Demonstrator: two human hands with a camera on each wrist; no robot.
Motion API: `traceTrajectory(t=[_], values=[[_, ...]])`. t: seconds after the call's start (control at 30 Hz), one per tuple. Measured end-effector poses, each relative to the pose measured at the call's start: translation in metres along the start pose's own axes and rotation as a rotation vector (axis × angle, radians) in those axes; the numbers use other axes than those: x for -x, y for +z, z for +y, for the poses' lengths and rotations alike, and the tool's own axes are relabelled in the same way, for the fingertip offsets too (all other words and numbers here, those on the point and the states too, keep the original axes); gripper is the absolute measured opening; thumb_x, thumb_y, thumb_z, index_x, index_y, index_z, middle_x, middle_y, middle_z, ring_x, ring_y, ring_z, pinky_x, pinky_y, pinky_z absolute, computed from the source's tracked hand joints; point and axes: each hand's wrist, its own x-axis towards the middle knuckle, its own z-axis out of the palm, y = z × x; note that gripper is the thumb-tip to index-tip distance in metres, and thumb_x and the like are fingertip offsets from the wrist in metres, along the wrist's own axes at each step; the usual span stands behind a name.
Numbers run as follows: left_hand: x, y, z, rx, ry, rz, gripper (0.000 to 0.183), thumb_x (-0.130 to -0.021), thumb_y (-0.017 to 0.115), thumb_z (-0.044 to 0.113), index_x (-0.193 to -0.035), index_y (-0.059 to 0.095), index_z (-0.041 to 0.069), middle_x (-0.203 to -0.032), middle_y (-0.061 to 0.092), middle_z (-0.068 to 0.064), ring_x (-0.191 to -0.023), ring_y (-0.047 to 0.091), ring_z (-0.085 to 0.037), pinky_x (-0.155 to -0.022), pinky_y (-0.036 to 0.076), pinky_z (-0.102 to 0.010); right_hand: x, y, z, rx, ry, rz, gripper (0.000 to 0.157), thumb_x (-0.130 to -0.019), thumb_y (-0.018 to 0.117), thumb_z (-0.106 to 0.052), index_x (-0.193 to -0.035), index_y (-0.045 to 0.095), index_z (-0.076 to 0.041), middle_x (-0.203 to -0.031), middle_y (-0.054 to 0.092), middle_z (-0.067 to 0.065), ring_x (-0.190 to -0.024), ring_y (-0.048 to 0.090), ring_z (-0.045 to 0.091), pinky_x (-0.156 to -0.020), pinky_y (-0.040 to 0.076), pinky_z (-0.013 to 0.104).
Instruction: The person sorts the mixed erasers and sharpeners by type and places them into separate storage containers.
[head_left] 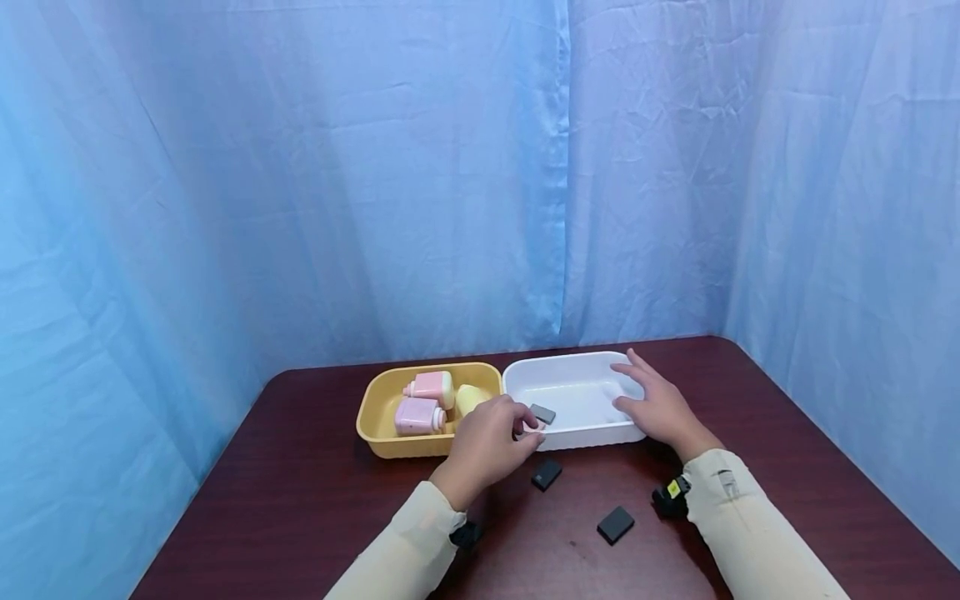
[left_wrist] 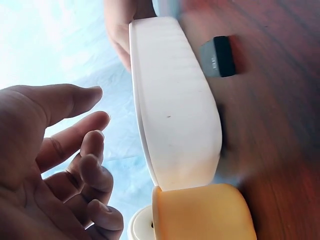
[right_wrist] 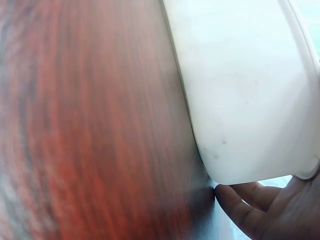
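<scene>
My left hand [head_left: 491, 437] hovers at the near left corner of the white tray [head_left: 517, 379], its fingers loosely bent. In the left wrist view, thumb and fingertips stand apart with nothing between them. Just past these fingers, a small grey rectangular block [head_left: 543, 413] lies inside the tray. My right hand [head_left: 663, 408] grips the tray's right end. Its thumb reaches over the rim in the head view, while other fingers [right_wrist: 240, 205] lie along the outside of the end wall in the right wrist view.
A yellow tray [head_left: 408, 448] adjoins the white one on the left, holding a pink bottle [head_left: 430, 385], a lilac bottle [head_left: 416, 417] and a pale yellow item [head_left: 469, 397]. Two dark blocks, a farther block [head_left: 547, 475] and a nearer block [head_left: 616, 525], lie on the brown table [head_left: 315, 500].
</scene>
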Motion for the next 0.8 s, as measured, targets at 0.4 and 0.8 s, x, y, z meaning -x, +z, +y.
traceTrajectory(t=[0.4,0.8], values=[[0.011,0.008,-0.005,-0.023,0.006,-0.085,0.013,-0.087,0.083,0.038,-0.084,0.079,0.026,-0.076,0.066,0.013,-0.07,0.054,-0.003,-0.061,0.045,-0.023,0.0,0.0,-0.001,0.008,0.003,-0.005,0.057,-0.098,0.064,-0.019,-0.153,0.05,-0.01,-0.173,0.016,0.015,-0.154,0.023,0.049,-0.116,0.025,0.072],[0.014,0.019,-0.007,-0.06,-0.093,-0.22,0.021,-0.081,0.086,0.045,-0.085,0.081,0.025,-0.076,0.07,0.015,-0.07,0.057,-0.004,-0.058,0.047,-0.028,-0.001,0.0,0.001,0.008,0.009,-0.005,0.057,-0.098,0.064,-0.02,-0.153,0.051,-0.011,-0.173,0.016,0.015,-0.154,0.023,0.048,-0.116,0.025,0.072]])
